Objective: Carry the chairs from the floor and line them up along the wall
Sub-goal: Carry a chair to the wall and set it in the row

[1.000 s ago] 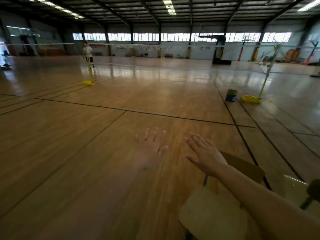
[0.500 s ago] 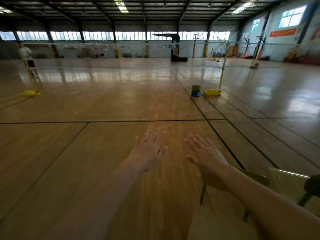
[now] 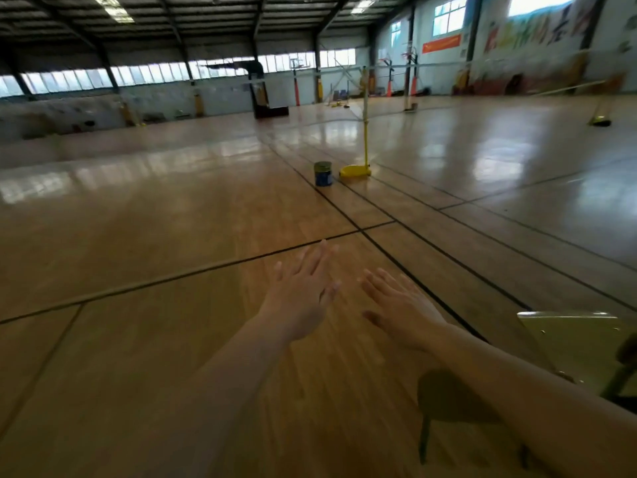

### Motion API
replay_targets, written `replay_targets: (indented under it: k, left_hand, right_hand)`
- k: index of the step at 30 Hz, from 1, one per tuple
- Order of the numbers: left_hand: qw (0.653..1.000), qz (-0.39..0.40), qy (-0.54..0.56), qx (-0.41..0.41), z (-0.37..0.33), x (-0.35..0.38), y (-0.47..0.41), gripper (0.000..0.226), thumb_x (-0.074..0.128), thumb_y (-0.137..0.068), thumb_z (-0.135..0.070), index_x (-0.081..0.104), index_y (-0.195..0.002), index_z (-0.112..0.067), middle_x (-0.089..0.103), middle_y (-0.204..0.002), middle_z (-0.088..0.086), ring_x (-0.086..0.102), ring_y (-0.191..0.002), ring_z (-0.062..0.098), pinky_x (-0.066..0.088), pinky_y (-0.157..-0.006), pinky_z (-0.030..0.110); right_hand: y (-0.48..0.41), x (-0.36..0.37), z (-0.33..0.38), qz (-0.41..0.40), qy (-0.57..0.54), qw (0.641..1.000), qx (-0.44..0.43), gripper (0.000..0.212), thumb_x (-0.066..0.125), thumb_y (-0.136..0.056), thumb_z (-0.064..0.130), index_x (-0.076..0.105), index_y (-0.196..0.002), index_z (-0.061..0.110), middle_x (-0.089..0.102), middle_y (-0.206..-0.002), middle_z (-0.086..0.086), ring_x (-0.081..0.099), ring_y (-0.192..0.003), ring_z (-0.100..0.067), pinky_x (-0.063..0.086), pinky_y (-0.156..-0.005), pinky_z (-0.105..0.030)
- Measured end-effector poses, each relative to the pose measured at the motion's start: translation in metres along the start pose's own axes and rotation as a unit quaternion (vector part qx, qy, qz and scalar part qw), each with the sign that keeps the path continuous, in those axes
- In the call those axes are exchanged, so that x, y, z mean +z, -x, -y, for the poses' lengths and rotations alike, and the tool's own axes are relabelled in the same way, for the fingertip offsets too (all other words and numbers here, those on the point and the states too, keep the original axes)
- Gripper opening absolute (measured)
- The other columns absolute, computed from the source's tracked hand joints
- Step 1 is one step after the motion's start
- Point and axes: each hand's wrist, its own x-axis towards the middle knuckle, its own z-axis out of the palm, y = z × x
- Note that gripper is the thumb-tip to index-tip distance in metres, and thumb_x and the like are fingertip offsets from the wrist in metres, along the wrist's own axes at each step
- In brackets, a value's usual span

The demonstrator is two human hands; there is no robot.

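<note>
Both my hands reach forward over the wooden gym floor with straight fingers and hold nothing. My left hand [image 3: 303, 291] is palm down, left of my right hand [image 3: 400, 305]. Under my right forearm the brown back of a wooden chair [image 3: 451, 398] shows, with dark legs below it. A second chair [image 3: 579, 346], pale yellow-green with small screws, stands at the right edge, partly cut off. Neither hand touches a chair.
A blue and green can [image 3: 323, 174] stands on a court line ahead. Beside it is a yellow net post base [image 3: 355, 171] with its pole and net. Basketball hoops and gear line the far wall [image 3: 537, 46] at the right.
The view has swung right: the person and yellow base at the left left the frame, and the right wall came into view. The chairs slid lower and rightward. Both hands stay outstretched.
</note>
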Motion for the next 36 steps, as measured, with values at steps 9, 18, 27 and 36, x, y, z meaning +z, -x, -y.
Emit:
replay_targets:
  k: [9, 18, 27, 36]
  left_hand:
    - [0.995, 0.056, -0.023, 0.076, 0.113, 0.039, -0.137, 0.056, 0.011, -0.100, -0.054, -0.011, -0.150, -0.043, -0.015, -0.159, -0.017, -0.014, -0.147, 0.014, 0.003, -0.118, 0.053]
    - [0.970, 0.070, 0.006, 0.234, 0.082, 0.079, -0.278, 0.062, 0.012, -0.099, -0.055, -0.011, -0.152, -0.032, -0.017, -0.159, -0.012, -0.009, -0.148, 0.017, 0.008, -0.118, 0.053]
    - [0.920, 0.039, 0.043, 0.387, -0.036, 0.104, -0.416, 0.062, 0.017, -0.100, -0.052, -0.008, -0.153, -0.030, -0.015, -0.160, -0.010, -0.007, -0.149, 0.017, 0.011, -0.118, 0.052]
    - [0.867, 0.069, 0.076, 0.487, -0.120, 0.137, -0.522, 0.061, 0.020, -0.100, -0.053, -0.005, -0.153, -0.034, -0.014, -0.160, -0.012, -0.006, -0.148, 0.015, 0.007, -0.117, 0.051]
  right_hand:
    - [-0.110, 0.012, -0.026, 0.027, 0.032, 0.992, 0.115, 0.063, 0.023, -0.102, 0.052, -0.003, -0.155, 0.029, -0.012, -0.161, 0.011, -0.012, -0.148, -0.011, -0.007, -0.119, -0.041]
    - [-0.132, 0.040, -0.101, 0.011, 0.033, 0.963, 0.267, 0.062, 0.017, -0.100, 0.056, -0.004, -0.154, 0.033, -0.018, -0.154, 0.014, -0.011, -0.148, -0.012, -0.012, -0.115, -0.039]
    - [-0.123, 0.052, -0.212, 0.012, 0.045, 0.910, 0.412, 0.070, 0.000, -0.092, 0.058, -0.004, -0.155, 0.026, -0.018, -0.156, 0.010, -0.011, -0.148, -0.013, -0.002, -0.118, -0.044]
    - [-0.116, 0.053, -0.281, 0.034, 0.031, 0.838, 0.543, 0.062, 0.019, -0.102, 0.051, -0.004, -0.155, 0.027, -0.007, -0.163, 0.006, -0.005, -0.150, -0.017, 0.006, -0.120, -0.048]
